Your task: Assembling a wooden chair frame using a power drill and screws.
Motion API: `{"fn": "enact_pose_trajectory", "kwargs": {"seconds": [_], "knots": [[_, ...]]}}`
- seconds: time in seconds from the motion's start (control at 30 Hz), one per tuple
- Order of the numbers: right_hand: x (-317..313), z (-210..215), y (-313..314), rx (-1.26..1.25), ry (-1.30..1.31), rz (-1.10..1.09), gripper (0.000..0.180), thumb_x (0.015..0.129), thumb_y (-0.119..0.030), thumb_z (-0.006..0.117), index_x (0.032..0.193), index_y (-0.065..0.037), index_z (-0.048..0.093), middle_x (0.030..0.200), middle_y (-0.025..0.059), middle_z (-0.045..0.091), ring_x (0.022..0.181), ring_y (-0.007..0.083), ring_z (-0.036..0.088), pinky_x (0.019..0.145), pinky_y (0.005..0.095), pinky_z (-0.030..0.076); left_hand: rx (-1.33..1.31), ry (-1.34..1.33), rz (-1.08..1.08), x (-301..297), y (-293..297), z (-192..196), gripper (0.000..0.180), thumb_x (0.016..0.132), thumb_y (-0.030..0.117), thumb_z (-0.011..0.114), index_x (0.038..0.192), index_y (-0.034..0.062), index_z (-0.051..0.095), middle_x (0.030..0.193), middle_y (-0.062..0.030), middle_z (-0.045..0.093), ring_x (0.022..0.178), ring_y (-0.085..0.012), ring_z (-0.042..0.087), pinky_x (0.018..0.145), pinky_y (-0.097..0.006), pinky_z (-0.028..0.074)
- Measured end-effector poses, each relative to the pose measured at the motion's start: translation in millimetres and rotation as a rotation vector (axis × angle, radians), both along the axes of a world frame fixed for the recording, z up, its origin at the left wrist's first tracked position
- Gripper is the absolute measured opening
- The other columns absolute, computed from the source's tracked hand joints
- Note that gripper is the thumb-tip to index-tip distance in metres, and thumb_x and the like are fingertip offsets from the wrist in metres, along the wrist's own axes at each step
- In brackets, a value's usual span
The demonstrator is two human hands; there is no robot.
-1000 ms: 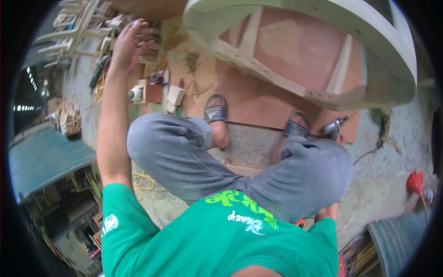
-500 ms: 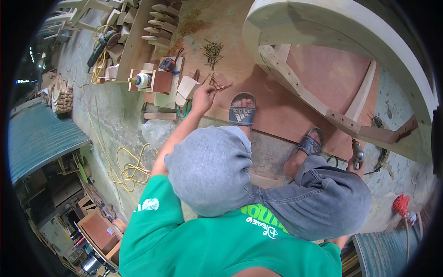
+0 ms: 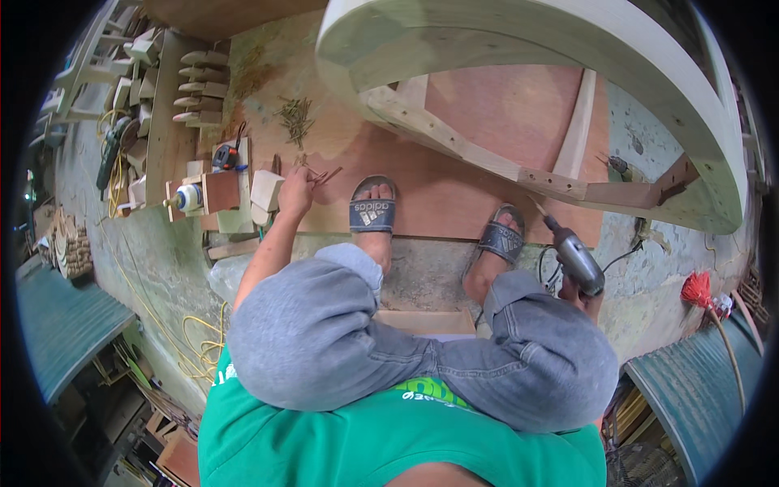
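My right fingers [image 3: 571, 294] wrap the grey drill [image 3: 578, 261], bit [image 3: 539, 207] near the pale curved frame [image 3: 487, 162]. Left fingers [image 3: 303, 177] at the thin brown pieces [image 3: 328, 175] on the board [image 3: 438, 207]; grip and opening, can't tell.

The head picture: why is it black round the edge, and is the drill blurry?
Head view: the fisheye lens leaves a black rim; head view: soft shadow on the plywood sheet near the curved wooden frame; head view: the power drill looks fairly clear.

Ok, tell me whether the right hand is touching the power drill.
Touching: the head view shows the right hand holding the power drill near its rear end.
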State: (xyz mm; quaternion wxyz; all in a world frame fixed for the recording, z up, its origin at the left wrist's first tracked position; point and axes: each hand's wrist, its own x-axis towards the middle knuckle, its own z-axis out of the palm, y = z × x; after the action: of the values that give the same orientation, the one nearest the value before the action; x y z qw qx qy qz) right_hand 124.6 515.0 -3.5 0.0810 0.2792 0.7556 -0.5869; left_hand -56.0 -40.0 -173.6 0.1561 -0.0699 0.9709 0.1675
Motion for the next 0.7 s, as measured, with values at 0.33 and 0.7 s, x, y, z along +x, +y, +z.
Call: {"fn": "enact_pose_trajectory", "kwargs": {"seconds": [0.33, 0.7], "knots": [[-63, -32, -43, -0.061, 0.154, 0.282, 0.018, 0.081, 0.001, 0.066, 0.096, 0.003, 0.058, 0.074, 0.0052, 0.061, 0.060, 0.0102, 0.058, 0.052, 0.0249, 0.047, 0.180, 0.221, 0.102, 0, 23, 27, 0.013, 0.083, 0.007, 0.062, 0.095, 0.0041, 0.060, 0.089, -0.0135, 0.061, 0.078, -0.0271, 0.062, 0.068, -0.035, 0.050], [-63, -31, -81, -0.125, 0.103, 0.156, 0.019, 0.083, 0.000, 0.063, 0.101, 0.004, 0.059, 0.069, 0.0028, 0.059, 0.055, 0.0096, 0.056, 0.049, 0.0244, 0.046, 1.823, -0.339, 0.968, -36, 180, 28, 0.010, 0.089, 0.002, 0.059, 0.099, 0.0002, 0.056, 0.091, -0.0120, 0.064, 0.079, -0.0230, 0.065, 0.069, -0.032, 0.056]]}}
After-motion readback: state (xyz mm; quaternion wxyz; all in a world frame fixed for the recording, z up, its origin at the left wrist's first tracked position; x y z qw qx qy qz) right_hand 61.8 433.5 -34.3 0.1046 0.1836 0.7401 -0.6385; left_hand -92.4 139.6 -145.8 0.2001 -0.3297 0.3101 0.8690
